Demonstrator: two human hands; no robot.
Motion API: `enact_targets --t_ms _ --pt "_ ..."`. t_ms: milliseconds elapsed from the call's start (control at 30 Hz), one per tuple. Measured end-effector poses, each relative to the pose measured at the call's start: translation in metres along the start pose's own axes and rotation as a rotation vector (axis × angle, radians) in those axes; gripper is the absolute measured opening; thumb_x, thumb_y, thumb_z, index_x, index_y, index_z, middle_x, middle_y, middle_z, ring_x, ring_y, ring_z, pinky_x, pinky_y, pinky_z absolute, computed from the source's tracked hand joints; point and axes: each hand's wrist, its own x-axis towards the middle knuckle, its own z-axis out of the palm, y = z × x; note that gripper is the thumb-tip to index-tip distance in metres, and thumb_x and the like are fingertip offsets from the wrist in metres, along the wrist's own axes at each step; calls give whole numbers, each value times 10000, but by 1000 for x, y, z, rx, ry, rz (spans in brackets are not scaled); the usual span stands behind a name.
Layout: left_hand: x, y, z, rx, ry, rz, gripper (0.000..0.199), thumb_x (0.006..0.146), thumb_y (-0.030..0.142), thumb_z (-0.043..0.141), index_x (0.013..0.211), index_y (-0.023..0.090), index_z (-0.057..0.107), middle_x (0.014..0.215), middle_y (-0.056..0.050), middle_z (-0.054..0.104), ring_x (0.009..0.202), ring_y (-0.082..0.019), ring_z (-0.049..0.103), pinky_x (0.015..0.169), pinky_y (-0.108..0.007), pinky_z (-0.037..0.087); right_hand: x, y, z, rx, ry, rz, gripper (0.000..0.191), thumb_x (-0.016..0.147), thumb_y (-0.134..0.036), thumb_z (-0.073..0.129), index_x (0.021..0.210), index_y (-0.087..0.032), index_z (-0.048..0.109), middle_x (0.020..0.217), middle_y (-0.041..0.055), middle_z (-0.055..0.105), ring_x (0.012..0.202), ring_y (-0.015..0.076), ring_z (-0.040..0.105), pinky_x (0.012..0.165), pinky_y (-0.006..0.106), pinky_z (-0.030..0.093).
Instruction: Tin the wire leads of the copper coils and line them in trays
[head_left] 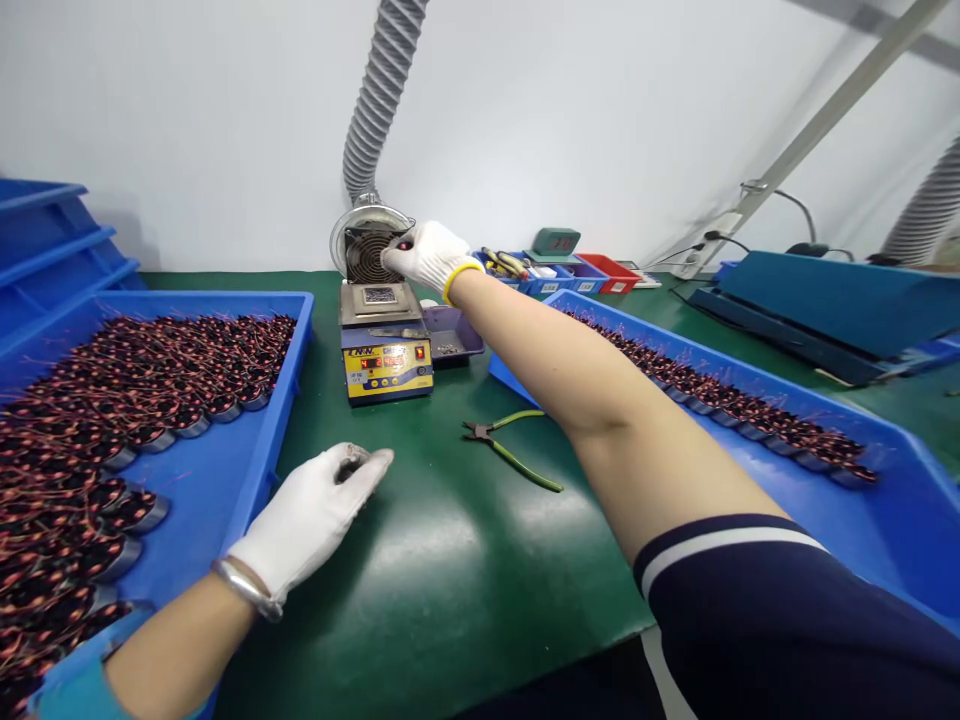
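My right hand (433, 255), in a white knit glove with a yellow cuff, reaches out above the solder pot (387, 372). Its fingers pinch a small dark part with a red spot (406, 245), mostly hidden by the glove. Below them is the pot's square bath (380, 295), and a flat metal strip (397, 333) lies on its front ledge. Nearer to me, my left hand (315, 515), also gloved, hovers over the green bench beside the left tray. Its thumb and fingers are curled together around a dark gap; whether anything is inside cannot be made out.
Green-handled cutters (517, 460) lie on the bench (450, 580). Blue trays of round parts with red wires stand left (296, 370) and right (919, 520). A purple dish (465, 335) adjoins the pot. An exhaust hose (382, 95) hangs behind; small bins (611, 270) stand at the back.
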Motion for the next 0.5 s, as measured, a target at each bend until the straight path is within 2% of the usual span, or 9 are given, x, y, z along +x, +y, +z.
enact_targets --t_ms 100,233,500 --pt "0 1 -1 28 -26 -6 540 748 699 428 868 212 628 830 -23 669 811 -228 578 751 -325 405 19 -5 11 -151 6 5 427 731 -443 606 984 -98 604 938 114 587 1013 281 574 883 409 438" --pt "-2 6 -2 61 -60 -24 521 762 674 428 852 201 628 832 -26 673 824 -230 572 761 -329 400 31 -13 23 -253 -61 65 526 713 -419 632 1117 -86 579 1026 115 576 1077 290 554 915 416 437" --pt "-2 5 -1 78 -80 -22 483 775 643 432 832 205 627 826 -24 683 831 -225 594 774 -325 405 40 -12 41 -345 -94 55 545 732 -464 617 1102 -65 587 1065 131 575 1110 329 540 921 450 446"
